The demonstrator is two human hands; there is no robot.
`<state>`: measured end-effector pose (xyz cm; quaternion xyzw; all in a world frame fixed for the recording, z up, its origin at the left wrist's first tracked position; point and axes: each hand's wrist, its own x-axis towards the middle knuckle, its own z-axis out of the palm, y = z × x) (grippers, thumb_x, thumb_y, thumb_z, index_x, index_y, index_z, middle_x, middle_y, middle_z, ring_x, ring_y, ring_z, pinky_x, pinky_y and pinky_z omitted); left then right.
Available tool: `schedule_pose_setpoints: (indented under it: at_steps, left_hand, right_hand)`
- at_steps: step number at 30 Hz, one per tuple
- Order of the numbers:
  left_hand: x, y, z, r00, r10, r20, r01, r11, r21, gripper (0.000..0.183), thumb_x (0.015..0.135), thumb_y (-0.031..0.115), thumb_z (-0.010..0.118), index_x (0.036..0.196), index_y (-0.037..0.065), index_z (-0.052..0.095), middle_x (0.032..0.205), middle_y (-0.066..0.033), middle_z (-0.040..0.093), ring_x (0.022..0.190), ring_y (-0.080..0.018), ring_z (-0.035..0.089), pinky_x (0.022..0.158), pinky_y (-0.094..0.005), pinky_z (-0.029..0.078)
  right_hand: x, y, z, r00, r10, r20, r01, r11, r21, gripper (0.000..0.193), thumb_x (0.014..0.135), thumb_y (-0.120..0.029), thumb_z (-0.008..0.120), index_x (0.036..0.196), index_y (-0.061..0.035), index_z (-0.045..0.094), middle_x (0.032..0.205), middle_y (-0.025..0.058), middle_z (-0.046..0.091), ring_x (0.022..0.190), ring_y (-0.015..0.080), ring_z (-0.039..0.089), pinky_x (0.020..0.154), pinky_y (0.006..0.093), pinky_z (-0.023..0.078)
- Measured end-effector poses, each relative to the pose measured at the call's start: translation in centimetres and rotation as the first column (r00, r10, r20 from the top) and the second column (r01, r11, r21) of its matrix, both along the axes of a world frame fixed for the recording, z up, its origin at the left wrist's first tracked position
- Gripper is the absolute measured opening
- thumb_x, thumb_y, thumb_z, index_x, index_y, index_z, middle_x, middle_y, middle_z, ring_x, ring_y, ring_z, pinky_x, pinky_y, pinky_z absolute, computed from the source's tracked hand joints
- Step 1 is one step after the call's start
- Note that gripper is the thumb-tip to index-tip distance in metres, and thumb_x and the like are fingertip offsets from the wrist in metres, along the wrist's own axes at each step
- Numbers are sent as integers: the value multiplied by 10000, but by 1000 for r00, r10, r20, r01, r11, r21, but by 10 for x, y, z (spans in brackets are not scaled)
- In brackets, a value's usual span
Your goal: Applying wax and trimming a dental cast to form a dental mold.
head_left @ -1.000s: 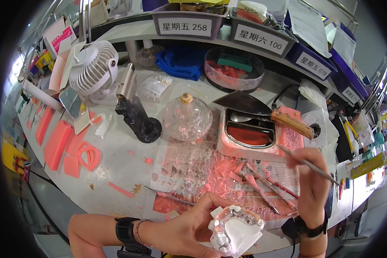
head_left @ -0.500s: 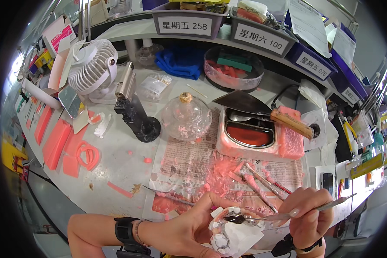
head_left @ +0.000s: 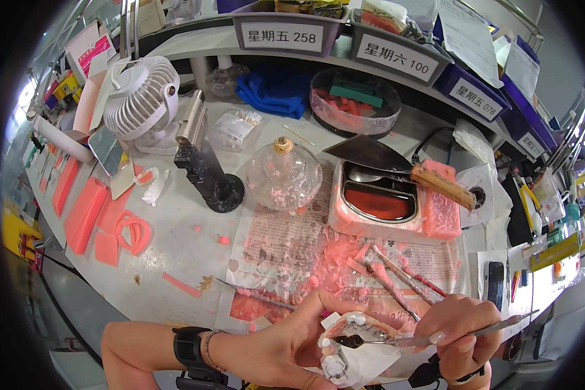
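My left hand [head_left: 273, 357] is closed around a white plaster dental cast [head_left: 370, 366] at the lower middle. The cast carries pink wax, several white teeth and metal clasp wire. In my right hand [head_left: 467, 330], a slim metal wax carver [head_left: 406, 341] is pinched between thumb and fingers. Its dark spoon-shaped tip lies over the inner side of the tooth row; whether it touches the wax I cannot tell. Beneath my hands, newspaper [head_left: 273, 234] bears pink wax shavings [head_left: 335, 257]. Part of the cast is hidden by my left fingers.
A wax heating pot [head_left: 378, 201] has a wooden-handled scraper [head_left: 435, 183] across it. Left of it stand a glass spirit lamp [head_left: 283, 175] and a black torch [head_left: 205, 172]. Several tools [head_left: 393, 286] and a knife [head_left: 253, 294] lie nearby. Pink wax sheets [head_left: 84, 218] and a fan [head_left: 140, 101] are left.
The carver's tip has shifted slightly left and toward me over the cast. The cast has tilted a little in my left hand. Both hands keep their holds.
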<state>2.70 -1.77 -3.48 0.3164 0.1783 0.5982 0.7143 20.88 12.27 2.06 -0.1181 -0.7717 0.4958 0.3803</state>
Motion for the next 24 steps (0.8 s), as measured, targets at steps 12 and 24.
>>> schedule_pose_setpoints:
  at_steps: [12,24]
  left_hand:
    - [3,7,1,998,34,44,-40,990,137,859,822,-79,723,1472,154,211,1526,-182,330,1397,-292,392,1099,-441,437]
    - [0,1,3,998,-28,56,26,999,33,877,839,-105,685,1497,140,160,1548,-154,302,1384,-290,411,1062,-470,484]
  right_hand:
    - [1,1,2,1000,-12,-12,12,999,37,369,995,-387,558,858,-51,490,625,74,551,495,163,550,459,274,454]
    - [0,0,2,1000,2,-9,-2,999,36,366,998,-374,552,863,-37,504,624,80,567,503,169,580,476,271,495]
